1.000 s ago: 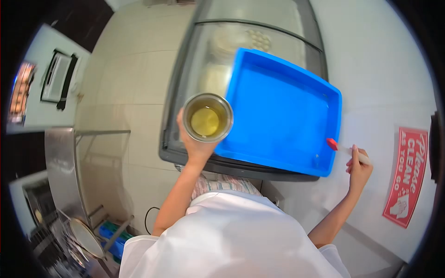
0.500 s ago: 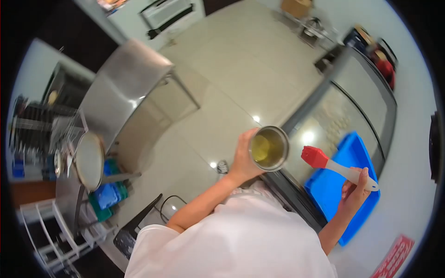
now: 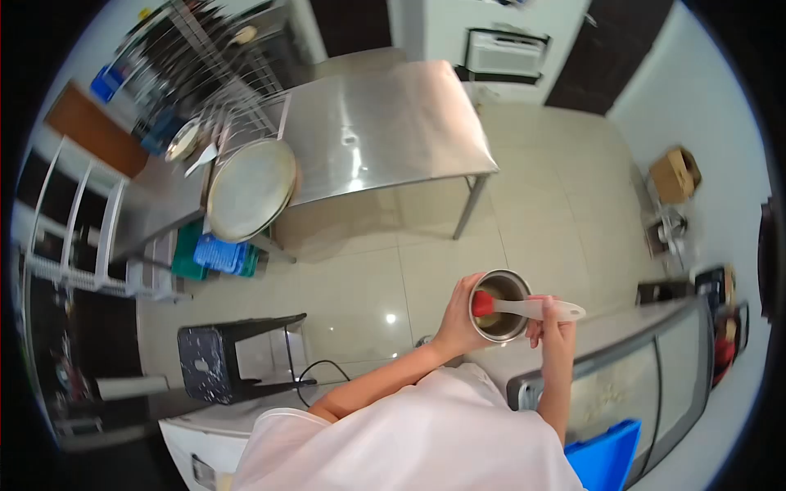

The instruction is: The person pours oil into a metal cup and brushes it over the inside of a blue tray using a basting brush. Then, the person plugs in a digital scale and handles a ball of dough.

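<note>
A metal cup [image 3: 511, 329] is in my left hand [image 3: 458, 326], whose fingers wrap round its side. Seen from above, the cup's mouth faces up; its contents are mostly hidden now. My right hand [image 3: 554, 326] grips a basting brush [image 3: 525, 308] by its whitish handle. The red bristle head lies over the cup's mouth, at the left inside edge, and seems to dip in. Its handle crosses the rim to the right, with the holed end past my fingers.
Ahead stands a steel table [image 3: 372, 131] with a round pan [image 3: 252, 190] at its left end. A black stool [image 3: 206, 366] is at left. Low on the right are a glass-topped freezer [image 3: 679, 352] and a blue tray [image 3: 607, 460]. A cardboard box [image 3: 675, 175] sits by the wall.
My view has turned left, towards the steel table. The brush has moved from above the blue tray to the cup, its red head now at the cup's mouth.
</note>
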`<state>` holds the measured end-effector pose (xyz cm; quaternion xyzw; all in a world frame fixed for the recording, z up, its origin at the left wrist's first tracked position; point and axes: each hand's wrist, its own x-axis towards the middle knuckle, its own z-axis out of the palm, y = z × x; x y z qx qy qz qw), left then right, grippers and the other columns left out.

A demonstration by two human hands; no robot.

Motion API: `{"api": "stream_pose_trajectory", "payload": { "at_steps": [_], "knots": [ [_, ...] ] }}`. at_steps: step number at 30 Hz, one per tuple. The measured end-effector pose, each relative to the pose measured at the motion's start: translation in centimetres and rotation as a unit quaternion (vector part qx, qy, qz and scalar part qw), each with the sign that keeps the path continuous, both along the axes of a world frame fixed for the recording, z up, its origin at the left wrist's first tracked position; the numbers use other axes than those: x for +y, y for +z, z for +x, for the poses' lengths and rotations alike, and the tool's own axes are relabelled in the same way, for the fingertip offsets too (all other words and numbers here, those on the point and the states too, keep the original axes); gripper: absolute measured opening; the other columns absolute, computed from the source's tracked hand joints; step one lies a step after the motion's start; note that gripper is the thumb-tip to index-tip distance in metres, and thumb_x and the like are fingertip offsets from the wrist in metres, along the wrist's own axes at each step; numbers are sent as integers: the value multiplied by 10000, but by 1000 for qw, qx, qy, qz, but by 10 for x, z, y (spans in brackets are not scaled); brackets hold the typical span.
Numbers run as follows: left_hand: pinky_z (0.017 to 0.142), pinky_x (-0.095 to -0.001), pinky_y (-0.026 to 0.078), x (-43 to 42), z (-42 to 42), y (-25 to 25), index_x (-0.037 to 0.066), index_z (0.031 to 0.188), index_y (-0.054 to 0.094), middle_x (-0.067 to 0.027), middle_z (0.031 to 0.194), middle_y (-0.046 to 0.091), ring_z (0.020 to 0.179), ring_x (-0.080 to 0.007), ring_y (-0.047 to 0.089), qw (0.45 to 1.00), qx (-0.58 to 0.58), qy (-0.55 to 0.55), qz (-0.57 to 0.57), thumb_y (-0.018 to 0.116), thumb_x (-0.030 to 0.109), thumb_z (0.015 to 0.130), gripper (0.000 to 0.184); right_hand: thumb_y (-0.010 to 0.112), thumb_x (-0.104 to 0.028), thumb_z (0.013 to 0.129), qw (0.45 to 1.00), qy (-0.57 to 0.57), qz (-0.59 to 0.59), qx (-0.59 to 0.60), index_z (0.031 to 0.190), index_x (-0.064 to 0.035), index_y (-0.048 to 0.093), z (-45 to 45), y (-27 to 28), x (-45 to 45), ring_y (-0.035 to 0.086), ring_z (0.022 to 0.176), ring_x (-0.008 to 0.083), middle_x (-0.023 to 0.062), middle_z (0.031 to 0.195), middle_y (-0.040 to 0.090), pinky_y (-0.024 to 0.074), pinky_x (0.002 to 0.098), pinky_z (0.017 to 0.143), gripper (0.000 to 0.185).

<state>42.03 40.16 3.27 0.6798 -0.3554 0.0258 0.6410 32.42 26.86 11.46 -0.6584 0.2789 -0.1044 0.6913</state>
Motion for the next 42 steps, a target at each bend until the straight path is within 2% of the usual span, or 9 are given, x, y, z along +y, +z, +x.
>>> {"api": "stream_pose_trajectory", "payload": {
  "at_steps": [5,8,12,20,30,35,37,40,42],
  "knots": [
    [932,-414,405,40,53,-8,34,1282,351,-160,1197,462,1092,-349,476,988,67,136,14,877,219,500,961,452,-349,966,991,104,-77,-39,1195,-1,528,86,-37,13,570,883,97,59,945,598,461,231,705,424],
    [946,-416,395,52,88,-24,35,1293,342,-161,1205,458,1107,-344,466,976,64,210,12,878,222,495,979,436,-348,973,968,241,-48,-47,1356,-22,392,132,-54,22,439,1197,171,90,1265,488,396,320,949,505],
    [976,-424,366,56,152,-38,40,1290,354,-162,1201,465,1138,-341,440,952,89,293,6,877,236,498,969,427,-350,976,954,298,22,-2,1413,-52,315,216,-80,26,333,1306,214,93,1409,366,324,367,1037,541],
    [1022,-467,299,49,337,-98,63,1274,403,-156,1321,364,1264,-350,290,852,59,514,80,876,259,484,941,455,-413,951,904,426,43,23,1437,-78,261,451,-174,24,279,1333,189,58,1466,285,235,398,1069,622],
    [1062,-443,269,64,516,-152,83,1261,465,-155,1387,237,1276,-364,223,821,156,543,82,868,252,479,896,459,-479,923,879,459,83,93,1444,-158,257,643,-205,57,204,1364,210,27,1491,235,148,438,1085,644],
    [1071,-457,269,75,515,-142,72,1324,393,-159,1407,225,1302,-371,213,812,164,557,65,862,246,499,965,422,-466,937,877,477,28,53,1426,-136,289,653,-202,38,225,1360,226,54,1479,257,242,455,1056,605],
    [1075,-451,263,83,483,-133,71,1340,373,-159,1406,239,1303,-365,225,789,178,584,71,846,231,538,945,433,-412,955,898,437,15,52,1404,-95,330,636,-206,15,350,1276,197,54,1430,336,315,361,1009,560],
    [1083,-438,252,85,410,-123,69,1372,331,-161,1403,267,1305,-354,250,749,202,626,83,813,203,617,906,405,-464,952,848,525,-21,62,1405,-109,328,606,-204,-13,334,1302,228,62,1429,337,313,406,1027,580],
    [1087,-403,245,81,370,-116,65,1384,320,-159,1386,319,1295,-325,295,711,220,667,32,678,209,804,697,381,-540,935,792,601,22,107,1433,-130,277,583,-184,-1,284,1339,261,52,1477,261,271,450,1055,653]
  ]
}}
